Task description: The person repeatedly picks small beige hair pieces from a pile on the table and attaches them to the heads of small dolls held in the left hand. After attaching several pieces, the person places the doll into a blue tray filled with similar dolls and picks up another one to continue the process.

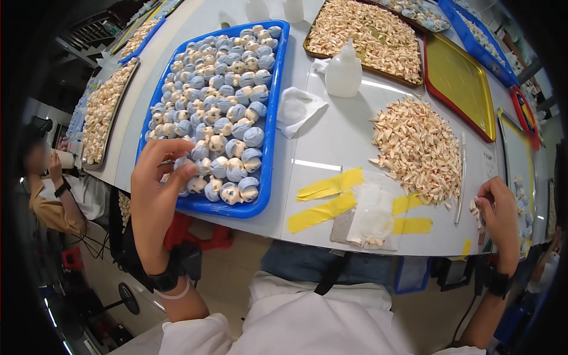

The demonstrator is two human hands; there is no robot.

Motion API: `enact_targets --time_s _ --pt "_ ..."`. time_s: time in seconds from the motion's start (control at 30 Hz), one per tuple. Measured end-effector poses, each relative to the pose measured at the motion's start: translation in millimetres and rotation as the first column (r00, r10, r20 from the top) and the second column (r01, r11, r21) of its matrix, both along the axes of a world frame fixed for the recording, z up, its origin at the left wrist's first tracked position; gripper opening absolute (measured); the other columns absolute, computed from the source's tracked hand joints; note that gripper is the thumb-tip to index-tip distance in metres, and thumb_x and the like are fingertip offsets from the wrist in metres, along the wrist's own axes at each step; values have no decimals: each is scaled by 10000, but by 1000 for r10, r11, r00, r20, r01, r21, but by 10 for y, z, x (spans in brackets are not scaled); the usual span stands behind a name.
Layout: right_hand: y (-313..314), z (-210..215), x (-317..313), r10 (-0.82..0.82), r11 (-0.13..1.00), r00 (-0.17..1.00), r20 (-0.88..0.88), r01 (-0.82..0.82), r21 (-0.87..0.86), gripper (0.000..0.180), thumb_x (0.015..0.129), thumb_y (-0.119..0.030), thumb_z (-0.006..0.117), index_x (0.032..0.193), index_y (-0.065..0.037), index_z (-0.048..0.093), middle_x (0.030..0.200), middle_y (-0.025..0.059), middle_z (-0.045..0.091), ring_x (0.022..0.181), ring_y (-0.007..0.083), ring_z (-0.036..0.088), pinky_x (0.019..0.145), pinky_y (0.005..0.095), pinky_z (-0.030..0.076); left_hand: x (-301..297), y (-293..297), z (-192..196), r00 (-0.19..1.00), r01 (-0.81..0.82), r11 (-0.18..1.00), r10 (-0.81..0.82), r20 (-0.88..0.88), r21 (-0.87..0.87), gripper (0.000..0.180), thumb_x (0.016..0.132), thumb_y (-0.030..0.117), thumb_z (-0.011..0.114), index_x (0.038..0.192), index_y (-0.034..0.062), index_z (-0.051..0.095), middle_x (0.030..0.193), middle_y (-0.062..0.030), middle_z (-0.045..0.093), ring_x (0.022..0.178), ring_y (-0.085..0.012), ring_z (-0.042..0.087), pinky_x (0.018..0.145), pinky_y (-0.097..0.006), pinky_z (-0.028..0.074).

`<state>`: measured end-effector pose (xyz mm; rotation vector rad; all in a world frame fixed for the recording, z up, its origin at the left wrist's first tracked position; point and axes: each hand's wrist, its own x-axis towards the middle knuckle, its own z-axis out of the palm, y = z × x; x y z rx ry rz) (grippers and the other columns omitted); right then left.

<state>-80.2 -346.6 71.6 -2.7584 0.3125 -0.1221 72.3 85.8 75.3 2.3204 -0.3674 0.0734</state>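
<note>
My left hand [155, 189] is at the near left corner of a blue tray [273, 127]. Its thumb and forefinger close on a small blue-and-cream figurine head [182, 162], partly hidden by the fingers. Rows of similar heads [216, 142] fill the tray. Far to the right, my right hand [500, 214] is closed at the table's near edge, its fingertips pinched on small cream pointed pieces [475, 208]. A large heap of such pieces [417, 148] lies to the left of that hand, with a thin white stick [462, 177] between them.
Yellow tape strips [322, 212] flank a white pad [373, 216] at the near edge. Behind stand a white squeeze bottle [344, 72], a crumpled tissue [299, 109], a full tray of cream pieces [364, 35] and a yellow tray [458, 80]. Another person [59, 192] sits at left.
</note>
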Motion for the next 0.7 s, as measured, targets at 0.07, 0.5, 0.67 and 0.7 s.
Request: enact_targets --time_s 0.07,0.5,0.67,0.7 --pt "-5 -7 4 34 999 999 20 -34 -24 114 680 44 549 754 33 463 683 132 474 602 255 490 569 302 390 2 24 -1 998 -47 991 53 44 -124 124 799 37 569 915 -6 570 939 -53 550 833 -141 529 710 -250 433" --pt "-101 243 -64 -13 993 1000 25 15 -113 176 681 57 487 849 17 523 704 62 497 630 122 480 615 226 391 -650 -510 -86 940 -95 476 -247 -237 -874 415 711 140 716 1010 -33 486 1023 -201 537 767 -207 613 632 -242 526" --pt "162 317 -250 -110 941 988 113 67 331 95 687 67 534 768 16 538 802 47 501 739 123 478 717 217 367 -773 -653 -346 903 -33 468 -365 -228 -883 448 707 262 729 995 27 479 1001 -157 532 652 -172 566 497 -201 428" --pt "256 342 -260 -99 937 986 136 47 346 94 681 68 546 759 15 537 800 52 500 739 129 479 720 225 369 -784 -731 -281 874 -85 468 -389 -292 -880 428 701 247 732 967 24 483 974 -159 533 638 -171 568 497 -211 440"
